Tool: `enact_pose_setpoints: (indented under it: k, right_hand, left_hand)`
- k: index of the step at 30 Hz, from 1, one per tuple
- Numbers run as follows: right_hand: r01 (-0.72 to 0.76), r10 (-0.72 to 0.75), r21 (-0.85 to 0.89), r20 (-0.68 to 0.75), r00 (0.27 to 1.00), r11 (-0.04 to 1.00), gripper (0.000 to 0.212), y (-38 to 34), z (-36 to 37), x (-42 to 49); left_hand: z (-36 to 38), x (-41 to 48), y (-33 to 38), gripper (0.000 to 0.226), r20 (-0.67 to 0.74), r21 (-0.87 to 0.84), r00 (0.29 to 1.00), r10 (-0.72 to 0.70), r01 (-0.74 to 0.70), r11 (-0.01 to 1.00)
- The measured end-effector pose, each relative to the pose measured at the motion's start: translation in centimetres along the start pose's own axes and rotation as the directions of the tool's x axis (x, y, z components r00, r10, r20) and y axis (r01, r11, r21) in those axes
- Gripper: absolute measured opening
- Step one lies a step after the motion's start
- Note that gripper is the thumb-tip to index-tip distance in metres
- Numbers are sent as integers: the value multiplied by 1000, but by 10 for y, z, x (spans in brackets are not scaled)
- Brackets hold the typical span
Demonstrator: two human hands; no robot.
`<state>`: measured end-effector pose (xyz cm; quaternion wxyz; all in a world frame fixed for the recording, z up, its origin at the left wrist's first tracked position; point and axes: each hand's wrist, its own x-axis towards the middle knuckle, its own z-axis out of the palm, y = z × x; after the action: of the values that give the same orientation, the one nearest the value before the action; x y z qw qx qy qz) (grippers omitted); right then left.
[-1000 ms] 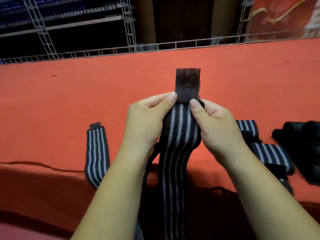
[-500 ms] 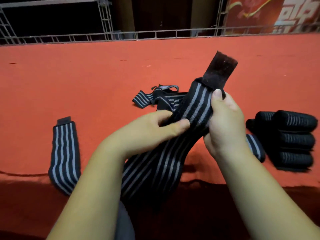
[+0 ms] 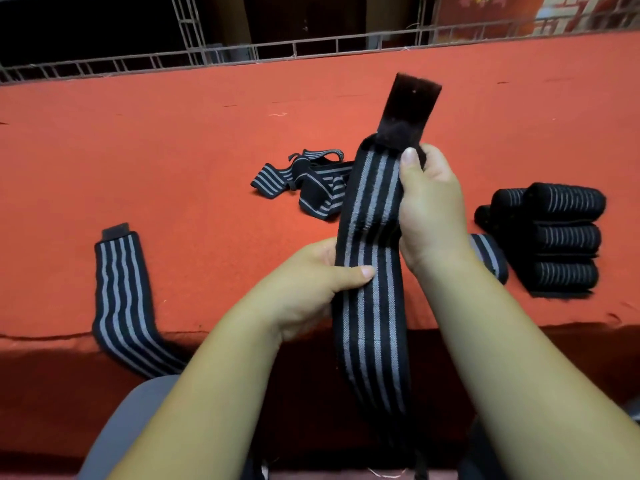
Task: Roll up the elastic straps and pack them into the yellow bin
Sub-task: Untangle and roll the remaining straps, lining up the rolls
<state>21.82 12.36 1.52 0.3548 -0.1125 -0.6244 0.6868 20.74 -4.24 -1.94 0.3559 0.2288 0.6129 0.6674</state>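
head view: grips striped strap (image 3: 372, 209) near its top with right hand (image 3: 429, 213), thumb just below dark fastener tab (image 3: 412, 105). pinches same strap lower down with left hand (image 3: 308, 289). holds it upright over red table (image 3: 156, 150), tail hanging past near edge. shows rolled straps (image 3: 561, 233) stacked at right.

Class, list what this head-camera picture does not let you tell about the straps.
Head view: lower end of the held strap, lost in shadow near the bottom edge.
Head view: the yellow bin, outside the frame.
Head view: count of the rolled straps; they are dark, and the front rolls hide those behind.
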Motion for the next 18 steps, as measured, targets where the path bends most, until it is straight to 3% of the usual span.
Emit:
enact_pose_setpoints:
  k: [5,9,13,18]
  right_hand:
    - [10,12,-151,146,989,989,22,19,-1,-5]
    - [-17,70,-196,269,960,981,25,33,1,-10]
    - [-42,97,-159,359,928,986,25,36,1,-14]
    - [-85,130,-131,383,914,988,28,36,-1,-13]
  left_hand:
    - [-14,-1,-6,25,-17,18,997,-70,70,997]
    - [-22,7,4,19,-221,40,970,104,-98,994]
    - [-31,18,9,17,-436,127,842,317,-291,948]
    - [-37,27,6,18,-437,127,827,354,-332,935]
